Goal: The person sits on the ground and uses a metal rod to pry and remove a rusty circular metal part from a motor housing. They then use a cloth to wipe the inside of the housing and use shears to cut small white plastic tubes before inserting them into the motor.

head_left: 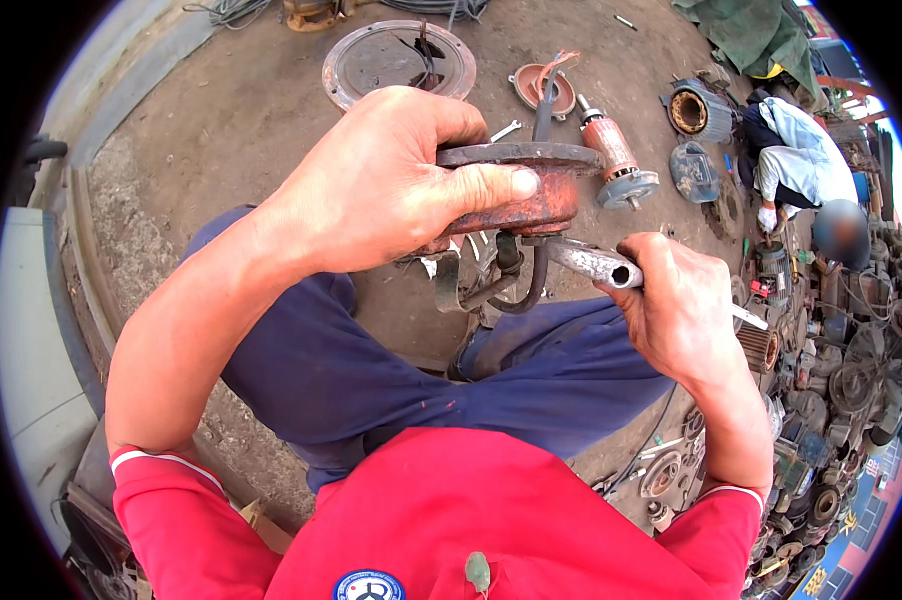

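Flange (536, 205), rust-red beneath a dark rim, held up in front, over blue trousers (411, 375) and clear of the ground (271, 90). Clasped at its left side by the left hand (371, 190), fingers bent over the far edge, thumb laid along the near side. To the right, right hand (676, 290) with fingers wrapped around a silver tool (591, 262), hollow end toward the palm, far tip just under the flange; hard to tell whether touching. Below the flange, a curved dark rod (537, 285) and a bent bracket (448, 282).

Beyond, on the ground, from left to right: a big round plate (371, 60), a wrench (507, 131), a reddish cover (527, 86), a rotor (611, 148), a blue housing (694, 172) and a finned motor (709, 118). Farther right, a co-worker (806, 145) bent low beside a heap of parts (821, 390).
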Available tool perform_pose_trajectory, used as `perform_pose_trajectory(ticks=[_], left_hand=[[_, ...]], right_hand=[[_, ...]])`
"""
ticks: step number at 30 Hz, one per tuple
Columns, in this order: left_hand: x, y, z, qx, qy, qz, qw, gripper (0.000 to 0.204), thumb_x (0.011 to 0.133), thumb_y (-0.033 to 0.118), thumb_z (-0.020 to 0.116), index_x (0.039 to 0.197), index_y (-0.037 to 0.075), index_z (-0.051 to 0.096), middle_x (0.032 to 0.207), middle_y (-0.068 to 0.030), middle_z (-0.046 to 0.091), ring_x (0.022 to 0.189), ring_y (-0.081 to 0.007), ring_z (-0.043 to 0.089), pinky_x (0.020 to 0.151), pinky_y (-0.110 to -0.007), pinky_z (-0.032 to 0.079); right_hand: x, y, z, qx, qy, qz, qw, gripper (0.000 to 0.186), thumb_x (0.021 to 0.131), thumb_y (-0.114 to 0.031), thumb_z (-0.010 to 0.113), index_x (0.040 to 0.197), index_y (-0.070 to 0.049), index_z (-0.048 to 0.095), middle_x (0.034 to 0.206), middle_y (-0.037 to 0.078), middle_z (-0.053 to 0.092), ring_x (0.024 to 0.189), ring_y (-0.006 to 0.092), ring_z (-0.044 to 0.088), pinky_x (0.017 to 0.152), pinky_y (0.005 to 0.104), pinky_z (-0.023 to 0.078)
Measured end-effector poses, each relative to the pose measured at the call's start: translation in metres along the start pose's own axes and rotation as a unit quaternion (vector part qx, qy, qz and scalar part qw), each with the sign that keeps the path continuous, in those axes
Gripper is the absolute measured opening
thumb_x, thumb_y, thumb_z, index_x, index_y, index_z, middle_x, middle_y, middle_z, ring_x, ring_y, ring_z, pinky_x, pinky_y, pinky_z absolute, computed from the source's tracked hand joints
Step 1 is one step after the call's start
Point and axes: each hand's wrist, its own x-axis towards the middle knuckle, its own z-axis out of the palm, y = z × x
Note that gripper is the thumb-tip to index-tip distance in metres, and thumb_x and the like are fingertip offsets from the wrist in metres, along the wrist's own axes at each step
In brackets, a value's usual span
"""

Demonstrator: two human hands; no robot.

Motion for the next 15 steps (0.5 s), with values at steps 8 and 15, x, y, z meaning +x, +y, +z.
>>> perform_pose_trajectory(ticks=[8, 15], left_hand=[[-0.001, 0.006, 0.007, -0.069, -0.022, -0.050, 0.996, 0.034, 0.090, 0.029, 0.075, 0.086, -0.003, 0.065, 0.068, -0.0009, 0.059, 0.061, -0.0070, 0.056, 0.051, -0.025, 0.044], [-0.007, 0.006, 0.006, -0.168, -0.027, -0.054, 0.984, 0.037, 0.089, 0.032, 0.077, 0.094, -0.003, 0.066, 0.074, -0.0033, 0.063, 0.062, -0.0080, 0.057, 0.052, -0.025, 0.046]], right_hand=[[0.013, -0.001, -0.005, -0.078, -0.034, -0.032, 0.996, 0.032, 0.074, -0.023, 0.077, 0.087, -0.009, 0.051, 0.068, 0.006, 0.053, 0.065, 0.0265, 0.061, 0.054, 0.0398, 0.048], [0.010, 0.018, 0.015, 0.033, 0.044, -0.048, 0.997, 0.039, 0.072, -0.025, 0.082, 0.095, -0.007, 0.056, 0.066, 0.009, 0.061, 0.060, 0.0317, 0.064, 0.050, 0.0413, 0.047]])
